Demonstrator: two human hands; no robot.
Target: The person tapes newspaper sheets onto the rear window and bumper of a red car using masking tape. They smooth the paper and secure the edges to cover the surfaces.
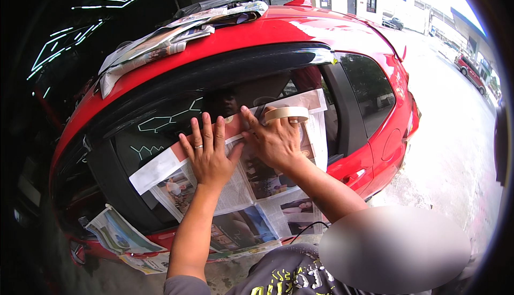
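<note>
A newspaper sheet (pixel 227 188) lies against the dark side window (pixel 160 99) of a red car (pixel 300 30), slanting up to the right. My left hand (pixel 210 162) rests flat on its upper part, fingers spread and the tips close to the sheet's top edge. To the right, my right hand (pixel 281 148) also touches the paper, index finger stretched toward that edge. A roll of cream masking tape (pixel 287 114) hangs on its other fingers, which are partly hidden behind the roll. Whether tape sticks along the edge I cannot tell.
Folded newspapers (pixel 176 32) are piled on the car roof at the upper left. More newspaper (pixel 126 233) covers the door at the lower left. A door handle (pixel 353 177) shows at right. Pale pavement (pixel 444 150) lies beyond, with a parked red vehicle (pixel 471 73).
</note>
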